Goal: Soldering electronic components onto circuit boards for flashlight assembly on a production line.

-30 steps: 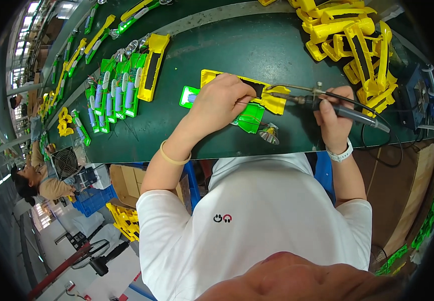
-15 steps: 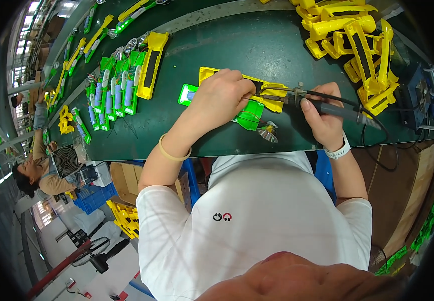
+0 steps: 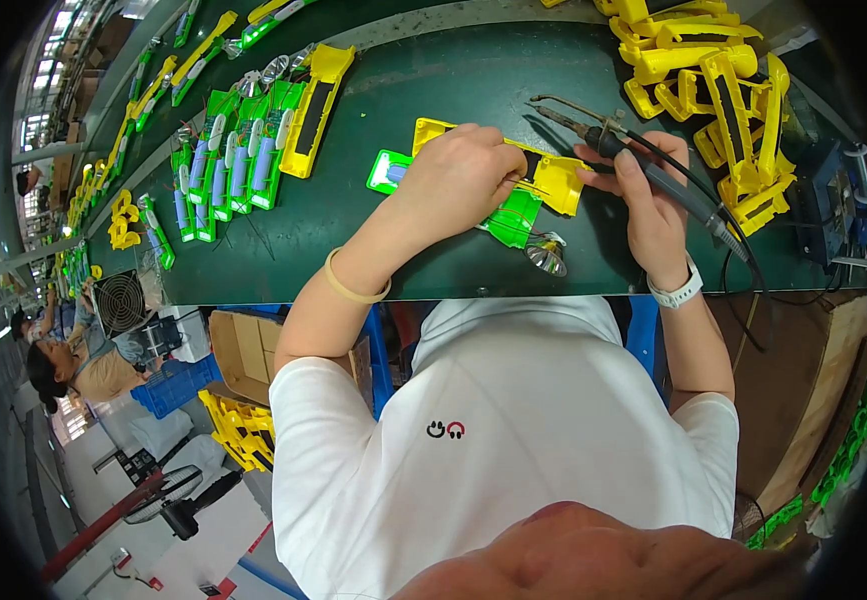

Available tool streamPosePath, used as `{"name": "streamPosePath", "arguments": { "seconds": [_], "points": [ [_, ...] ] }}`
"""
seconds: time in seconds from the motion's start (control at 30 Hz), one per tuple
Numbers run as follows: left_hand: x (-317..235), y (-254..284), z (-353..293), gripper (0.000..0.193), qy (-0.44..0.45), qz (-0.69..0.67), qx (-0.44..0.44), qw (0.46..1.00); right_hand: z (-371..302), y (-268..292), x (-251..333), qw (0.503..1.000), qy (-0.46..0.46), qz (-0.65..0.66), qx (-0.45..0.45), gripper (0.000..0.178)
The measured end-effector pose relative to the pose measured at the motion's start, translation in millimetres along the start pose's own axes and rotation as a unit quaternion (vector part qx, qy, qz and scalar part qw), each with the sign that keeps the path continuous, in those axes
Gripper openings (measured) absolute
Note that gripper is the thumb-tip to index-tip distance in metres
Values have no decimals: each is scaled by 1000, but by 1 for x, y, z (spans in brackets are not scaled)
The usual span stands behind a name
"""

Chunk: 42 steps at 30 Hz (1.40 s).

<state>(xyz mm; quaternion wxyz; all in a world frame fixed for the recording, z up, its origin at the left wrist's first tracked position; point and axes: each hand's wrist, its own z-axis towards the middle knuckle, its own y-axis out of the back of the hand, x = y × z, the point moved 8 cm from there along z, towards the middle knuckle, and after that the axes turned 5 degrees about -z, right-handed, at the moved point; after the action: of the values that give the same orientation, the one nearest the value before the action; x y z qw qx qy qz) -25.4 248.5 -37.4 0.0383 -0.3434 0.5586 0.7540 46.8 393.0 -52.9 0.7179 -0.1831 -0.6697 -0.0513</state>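
My left hand (image 3: 461,178) lies over a yellow plastic casing half (image 3: 559,184), its fingertips pinched together near the middle; what they hold is hidden. Under it and closer to me is a green casing half (image 3: 511,220), with a blue cylindrical cell (image 3: 396,175) showing at its left end. A silver reflector (image 3: 547,257) sits on wires at the green part's right end. My right hand (image 3: 655,200) grips a soldering iron (image 3: 695,204) with a thin feed tube, its tip raised up and left, away from the casing. Some right fingertips are beside the casing's right end.
Several green casings with blue cells (image 3: 240,172) are lined up at left beside a yellow casing half (image 3: 315,115). Yellow parts (image 3: 743,110) are heaped at far right, near a blue device (image 3: 826,205). The iron's cable hangs past the table's front edge. Another person (image 3: 88,365) sits at far left.
The soldering iron's tip has lifted off the casing, up and to the left. My right fingers have stretched toward the casing's right end. My left hand stays pinched over the casing.
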Motion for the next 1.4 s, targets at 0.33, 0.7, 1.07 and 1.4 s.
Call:
{"name": "streamPosePath", "arguments": {
  "seconds": [0.33,0.7,1.07,1.4],
  "points": [
    [0,-3,-5,11,28,-7,4,1000,-3,3,-7,1000,6,11,0,25],
    [25,31,-54,16,242,-635,-124,723,-2,21,0,995,32,-76,-55,25],
    [51,51,-37,15,41,-78,-86,992,-5,-34,-6,997,-10,-38,-61,20],
    [57,40,-19,10,8,-66,35,997,-8,-43,-28,998,-47,-52,-2,26]
  ]
}}
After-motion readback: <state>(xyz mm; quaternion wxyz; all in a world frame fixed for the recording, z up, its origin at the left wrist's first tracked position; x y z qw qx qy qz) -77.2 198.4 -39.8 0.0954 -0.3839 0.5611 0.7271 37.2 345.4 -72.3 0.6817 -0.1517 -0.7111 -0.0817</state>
